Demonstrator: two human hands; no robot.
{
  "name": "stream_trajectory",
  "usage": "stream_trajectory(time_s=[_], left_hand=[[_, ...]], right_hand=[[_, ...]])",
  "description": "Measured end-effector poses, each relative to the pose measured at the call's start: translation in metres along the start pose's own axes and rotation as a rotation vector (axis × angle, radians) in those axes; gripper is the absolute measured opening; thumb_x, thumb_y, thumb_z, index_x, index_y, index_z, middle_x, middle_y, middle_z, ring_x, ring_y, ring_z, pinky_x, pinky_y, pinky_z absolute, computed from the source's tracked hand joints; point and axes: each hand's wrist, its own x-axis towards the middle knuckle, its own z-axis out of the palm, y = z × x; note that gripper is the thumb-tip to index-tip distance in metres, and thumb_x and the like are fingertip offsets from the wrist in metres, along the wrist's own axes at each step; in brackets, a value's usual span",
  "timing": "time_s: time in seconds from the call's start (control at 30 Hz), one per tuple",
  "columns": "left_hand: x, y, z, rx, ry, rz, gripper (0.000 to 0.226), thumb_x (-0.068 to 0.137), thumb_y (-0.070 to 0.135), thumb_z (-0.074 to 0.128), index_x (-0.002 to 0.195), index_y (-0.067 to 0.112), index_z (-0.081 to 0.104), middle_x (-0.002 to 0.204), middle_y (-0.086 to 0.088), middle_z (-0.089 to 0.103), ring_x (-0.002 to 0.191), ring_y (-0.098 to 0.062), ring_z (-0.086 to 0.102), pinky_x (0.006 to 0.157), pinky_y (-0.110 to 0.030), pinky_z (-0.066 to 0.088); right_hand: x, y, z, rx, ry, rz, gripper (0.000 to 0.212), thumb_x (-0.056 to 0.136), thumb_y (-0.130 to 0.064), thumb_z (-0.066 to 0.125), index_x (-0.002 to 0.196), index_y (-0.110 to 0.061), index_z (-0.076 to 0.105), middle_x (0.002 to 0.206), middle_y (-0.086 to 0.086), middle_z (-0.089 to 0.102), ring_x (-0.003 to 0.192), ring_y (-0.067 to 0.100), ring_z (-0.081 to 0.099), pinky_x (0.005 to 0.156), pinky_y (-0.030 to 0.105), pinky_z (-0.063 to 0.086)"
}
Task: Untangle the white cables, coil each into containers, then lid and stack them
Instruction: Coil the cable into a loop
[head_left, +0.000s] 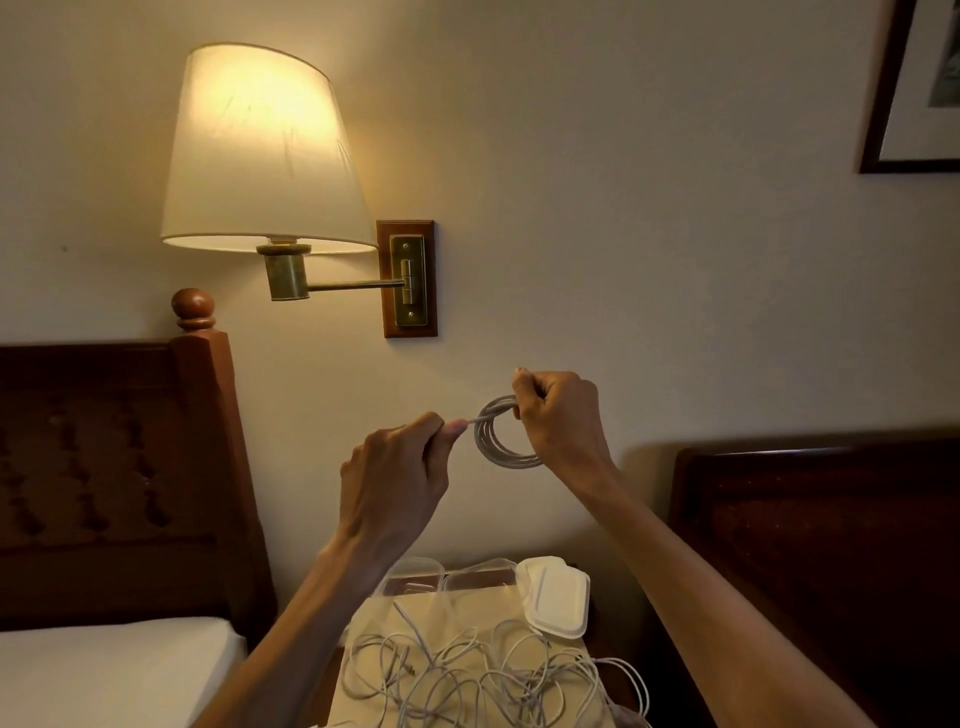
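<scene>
Cables (483, 675) are lying tangled on the bedside table (363, 618), below both raised hands, beside clear containers (415, 574) and white lids (558, 597). One cable is being held up as a small coil (501, 434), its loops hanging upright from the right hand (558, 415), whose fingers are curled round its top. The free end (470, 422) is being pinched by the left hand (400, 467), just left of the coil, running roughly level toward it.

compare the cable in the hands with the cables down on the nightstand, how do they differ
The held cable is wound into a neat round coil; the loose cables sprawl in a tangle. The held cable is up in the air, gripped by the right hand with the left hand pinching its end; the loose cables lie untouched. Both are thin and white.
</scene>
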Motion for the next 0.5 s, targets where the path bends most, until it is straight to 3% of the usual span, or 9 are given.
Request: stream_trajectory(time_s=[0.17, 0.27, 0.33, 0.4, 0.5], left_hand=[[-0.010, -0.003, 0.002, -0.065, -0.001, -0.041, 0.049, 0.097, 0.057, 0.035, 0.071, 0.022, 0.057, 0.048, 0.010, 0.047, 0.041, -0.010, 0.048, 0.040, -0.034, 0.042], [-0.010, -0.006, 0.001, -0.284, -0.083, -0.154, 0.044, 0.099, 0.051, 0.040, 0.073, 0.024, 0.063, 0.058, 0.005, 0.060, 0.051, -0.014, 0.056, 0.048, -0.042, 0.050], [-0.004, -0.004, -0.003, -0.437, -0.242, -0.256, 0.028, 0.098, 0.041, 0.046, 0.089, 0.030, 0.070, 0.078, 0.005, 0.067, 0.068, -0.008, 0.062, 0.056, -0.032, 0.054], [0.003, 0.003, -0.004, -0.512, -0.368, -0.319, 0.025, 0.100, 0.031, 0.045, 0.114, 0.031, 0.066, 0.095, 0.014, 0.064, 0.085, 0.006, 0.058, 0.070, -0.015, 0.047], [0.008, 0.009, -0.003, -0.768, -0.430, -0.437, 0.032, 0.102, 0.016, 0.041, 0.128, 0.021, 0.060, 0.104, 0.005, 0.065, 0.092, 0.000, 0.054, 0.076, -0.015, 0.042]], right_hand=[[0.000, 0.004, -0.004, 0.013, 0.001, 0.019, 0.047, 0.100, -0.023, 0.052, 0.061, -0.001, 0.067, 0.048, 0.001, 0.056, 0.040, 0.003, 0.050, 0.045, 0.011, 0.035], [0.000, -0.002, -0.008, 0.068, -0.016, 0.028, 0.045, 0.100, -0.023, 0.052, 0.061, -0.005, 0.065, 0.052, 0.003, 0.060, 0.040, 0.003, 0.049, 0.044, 0.010, 0.035], [0.000, -0.006, -0.009, 0.156, -0.059, 0.072, 0.043, 0.101, -0.026, 0.050, 0.063, -0.009, 0.063, 0.051, -0.004, 0.055, 0.039, 0.003, 0.048, 0.046, 0.010, 0.036], [-0.002, -0.010, -0.008, 0.251, -0.119, 0.132, 0.043, 0.102, -0.030, 0.047, 0.065, -0.014, 0.061, 0.052, -0.005, 0.052, 0.039, 0.005, 0.045, 0.048, 0.018, 0.041], [-0.006, -0.010, -0.007, 0.344, -0.185, 0.202, 0.041, 0.102, -0.034, 0.044, 0.071, -0.014, 0.060, 0.055, -0.002, 0.050, 0.043, 0.005, 0.043, 0.046, 0.020, 0.042]])
